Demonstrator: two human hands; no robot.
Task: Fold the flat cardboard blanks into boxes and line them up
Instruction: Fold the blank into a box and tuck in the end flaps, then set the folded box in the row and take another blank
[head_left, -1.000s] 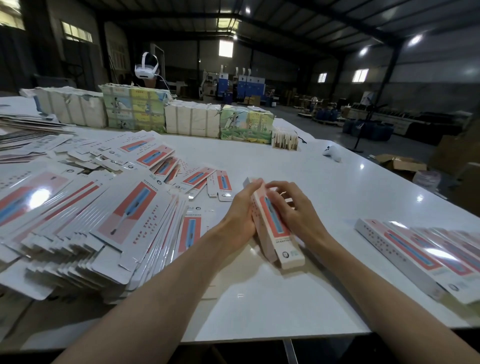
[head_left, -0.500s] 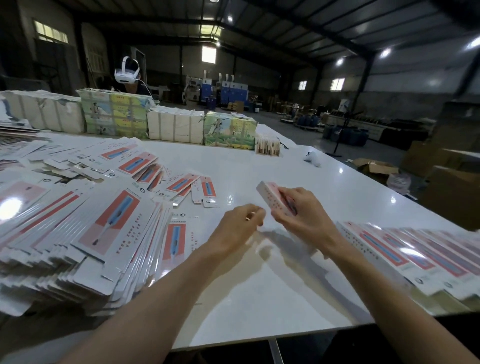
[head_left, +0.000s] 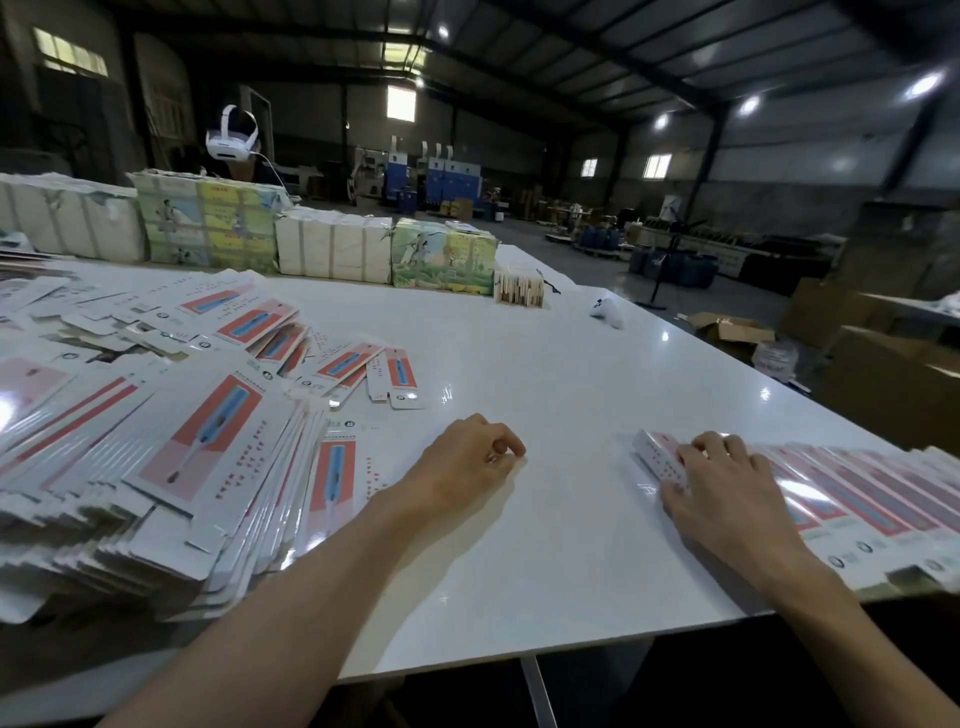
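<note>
A folded white and red box (head_left: 655, 458) lies at the left end of a row of finished boxes (head_left: 852, 493) on the right of the white table (head_left: 519, 545). My right hand (head_left: 722, 483) rests on top of that box, fingers bent over it. My left hand (head_left: 467, 462) hovers low over the bare table in the middle, fingers loosely curled and holding nothing. A big fanned pile of flat blanks (head_left: 156, 441) with red and blue print covers the left side.
Bundled stacks of white and printed cartons (head_left: 332, 249) line the far edge. A small white object (head_left: 607, 310) lies far right. A person with a white headset (head_left: 231, 137) stands behind the stacks. Cardboard boxes (head_left: 893, 374) sit on the floor right.
My right hand carried the folded box from the middle to the right and set it down at the left end of the row. My left hand let go and stayed near the middle.
</note>
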